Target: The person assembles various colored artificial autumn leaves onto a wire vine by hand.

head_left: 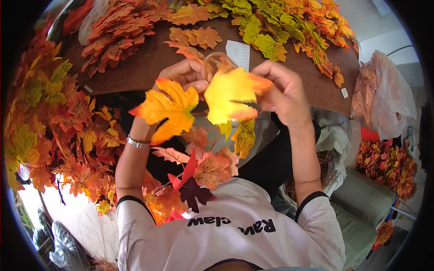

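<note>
By the near edge of the flat brown table (pixel 316 92), the left hand (pixel 184 74) is pinching a thin, curved brown stem (pixel 209 61), and the right hand (pixel 281 90) is grasping the orange tip of a bright yellow, lobed artificial leaf (pixel 226 95) (its outline slightly blurred). This leaf is hanging between the 2 hands. Just below the left hand, an orange-yellow, lobed artificial leaf (pixel 167 108) is dangling.
</note>
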`<state>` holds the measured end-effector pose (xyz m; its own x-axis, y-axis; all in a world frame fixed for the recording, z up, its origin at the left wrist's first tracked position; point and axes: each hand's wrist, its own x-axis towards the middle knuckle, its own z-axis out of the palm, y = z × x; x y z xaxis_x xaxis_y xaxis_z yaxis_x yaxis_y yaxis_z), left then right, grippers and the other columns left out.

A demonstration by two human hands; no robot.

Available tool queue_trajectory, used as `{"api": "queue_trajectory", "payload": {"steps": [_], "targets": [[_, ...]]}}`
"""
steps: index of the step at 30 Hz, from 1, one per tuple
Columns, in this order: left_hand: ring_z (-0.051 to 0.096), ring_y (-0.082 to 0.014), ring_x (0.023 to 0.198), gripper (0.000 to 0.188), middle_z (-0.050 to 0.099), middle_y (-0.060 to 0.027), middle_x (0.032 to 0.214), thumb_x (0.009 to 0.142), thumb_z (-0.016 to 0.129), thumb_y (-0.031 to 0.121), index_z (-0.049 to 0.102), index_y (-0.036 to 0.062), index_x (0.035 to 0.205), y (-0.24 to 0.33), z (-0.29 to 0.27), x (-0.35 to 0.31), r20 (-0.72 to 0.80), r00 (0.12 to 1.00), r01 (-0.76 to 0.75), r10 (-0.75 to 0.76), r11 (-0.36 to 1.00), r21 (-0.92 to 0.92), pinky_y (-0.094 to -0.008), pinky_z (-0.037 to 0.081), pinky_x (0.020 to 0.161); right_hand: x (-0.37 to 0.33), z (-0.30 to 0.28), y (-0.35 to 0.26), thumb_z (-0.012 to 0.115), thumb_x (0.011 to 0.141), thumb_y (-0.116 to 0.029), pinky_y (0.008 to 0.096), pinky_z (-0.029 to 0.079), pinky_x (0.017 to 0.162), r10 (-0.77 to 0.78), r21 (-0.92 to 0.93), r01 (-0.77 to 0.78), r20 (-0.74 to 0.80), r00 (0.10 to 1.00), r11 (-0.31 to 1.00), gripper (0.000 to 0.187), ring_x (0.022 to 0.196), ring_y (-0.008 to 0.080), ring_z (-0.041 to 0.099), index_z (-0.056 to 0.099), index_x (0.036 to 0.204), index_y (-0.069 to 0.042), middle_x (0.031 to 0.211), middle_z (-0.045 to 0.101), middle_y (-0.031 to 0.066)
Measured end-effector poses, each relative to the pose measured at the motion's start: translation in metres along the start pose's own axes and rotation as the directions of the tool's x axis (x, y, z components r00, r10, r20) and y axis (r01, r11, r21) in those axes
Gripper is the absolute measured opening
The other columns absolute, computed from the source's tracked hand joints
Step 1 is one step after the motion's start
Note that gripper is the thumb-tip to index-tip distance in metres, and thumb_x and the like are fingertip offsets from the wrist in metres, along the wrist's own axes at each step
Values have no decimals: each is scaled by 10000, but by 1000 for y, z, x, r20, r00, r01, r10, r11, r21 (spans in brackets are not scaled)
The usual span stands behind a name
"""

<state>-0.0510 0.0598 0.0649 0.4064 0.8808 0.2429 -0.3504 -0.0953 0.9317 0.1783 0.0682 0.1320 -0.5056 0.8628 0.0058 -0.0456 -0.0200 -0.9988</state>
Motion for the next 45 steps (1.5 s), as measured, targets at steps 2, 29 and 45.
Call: {"api": "queue_trajectory", "payload": {"steps": [2,29,45], "targets": [[529,-67,812,126,560,-16,919,828,555,59,537,4,939,21,1,-9,48,981,190,-189,981,-24,-200,436,711,-1,15,14,457,789,39,159,293,437,-49,-61,49,1,999,997,89,530,-4,393,524,827,-4,682,497,-26],[323,-5,437,210,374,69,496,857,526,207,565,34,744,54,-15,-13,-228,893,431,-387,880,197,-163,261,421,-7,13,73,544,846,-163,193,416,626,-156,18,166,-255,954,986,173,681,61,533,611,868,-5,745,599,22],[289,15,384,197,438,68,510,836,553,194,576,51,703,41,-28,-13,-187,892,431,-412,900,70,-134,298,402,-49,55,134,622,760,-192,301,486,743,-190,775,45,98,977,631,394,865,204,578,541,1080,23,986,572,134]]}}
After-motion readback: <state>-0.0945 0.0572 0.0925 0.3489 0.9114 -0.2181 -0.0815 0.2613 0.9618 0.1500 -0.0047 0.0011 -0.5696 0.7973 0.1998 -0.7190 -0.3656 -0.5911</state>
